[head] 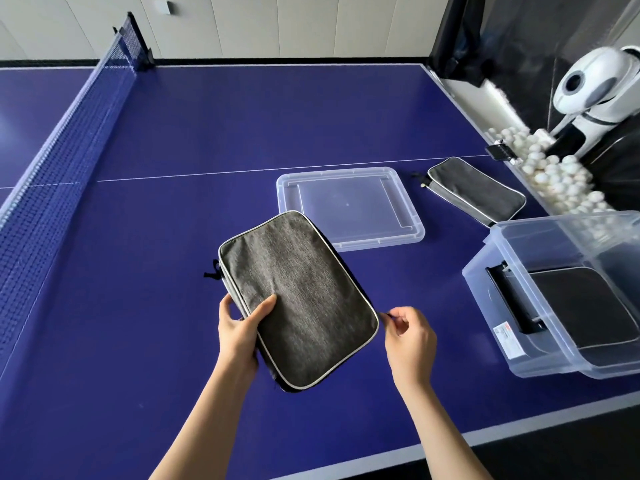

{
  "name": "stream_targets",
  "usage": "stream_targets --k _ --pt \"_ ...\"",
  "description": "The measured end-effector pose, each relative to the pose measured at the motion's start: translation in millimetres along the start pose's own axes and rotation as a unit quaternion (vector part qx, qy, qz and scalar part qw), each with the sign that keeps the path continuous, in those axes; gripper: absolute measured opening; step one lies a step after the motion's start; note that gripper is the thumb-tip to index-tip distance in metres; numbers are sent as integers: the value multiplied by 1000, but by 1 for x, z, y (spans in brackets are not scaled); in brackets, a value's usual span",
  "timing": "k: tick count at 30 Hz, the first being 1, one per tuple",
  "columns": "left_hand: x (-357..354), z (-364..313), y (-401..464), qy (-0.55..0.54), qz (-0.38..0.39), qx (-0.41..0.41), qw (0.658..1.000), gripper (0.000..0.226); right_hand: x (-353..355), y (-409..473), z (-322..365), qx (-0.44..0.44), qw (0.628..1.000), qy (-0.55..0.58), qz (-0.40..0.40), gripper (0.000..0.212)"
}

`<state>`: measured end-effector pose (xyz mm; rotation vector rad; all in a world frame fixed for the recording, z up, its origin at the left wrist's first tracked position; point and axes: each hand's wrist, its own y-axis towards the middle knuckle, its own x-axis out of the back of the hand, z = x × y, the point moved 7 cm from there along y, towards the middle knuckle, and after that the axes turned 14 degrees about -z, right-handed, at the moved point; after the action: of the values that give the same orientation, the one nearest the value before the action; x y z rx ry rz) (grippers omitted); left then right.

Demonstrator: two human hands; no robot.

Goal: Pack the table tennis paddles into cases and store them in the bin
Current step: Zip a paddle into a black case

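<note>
Landmark: the clear plastic bin (540,317), standing at the right edge of the blue bench (207,133)
Held case: a grey fabric paddle case (298,299) with pale piping, well to the left of the bin, lifted above the bench and tilted; its zip side faces the left hand
Left hand: the left hand (242,327) grips the case's near left edge; thumb lies on top of the fabric, fingers curl underneath
Right hand: the right hand (410,336) is between the held case and the bin; thumb and forefinger pinch a small dark zip pull (388,315) at the case's right corner; the other fingers are curled in
Inside the bin: a dark case (585,303) lies flat on the bottom
Second loose case: another grey case (476,190) lies on the bench just beyond the bin; one end looks partly unzipped
Lid: a clear lid (349,207) lies flat on the bench, beyond and left of the bin, just past the held case
Beyond the bin: a tray of white balls (554,171) and a white ball machine (595,84), off the bench's right edge
Net: the net (69,133) crosses the bench far left of the bin
</note>
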<state>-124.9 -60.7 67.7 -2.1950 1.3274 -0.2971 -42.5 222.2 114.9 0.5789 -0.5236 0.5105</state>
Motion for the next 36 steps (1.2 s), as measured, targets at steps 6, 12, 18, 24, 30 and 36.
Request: stream_targets --k 6,12,18,24,30,36 --pt "-2 -14 -3 10 47 -20 999 70 -4 5 9 30 999 7 16 9" --pt "-6 -25 -6 6 90 -35 995 67 -8 11 19 64 997 27 22 11" --pt "-10 -33 -12 39 141 -42 988 77 -14 20 35 84 995 53 21 11" --pt "-14 -30 -20 82 190 -38 978 84 -15 35 43 98 992 74 15 12" --pt "-18 -34 -23 125 239 -48 962 84 -15 44 43 93 990 108 19 11" --pt "-15 -38 -22 195 271 -72 940 81 -17 59 42 47 990 125 50 10"
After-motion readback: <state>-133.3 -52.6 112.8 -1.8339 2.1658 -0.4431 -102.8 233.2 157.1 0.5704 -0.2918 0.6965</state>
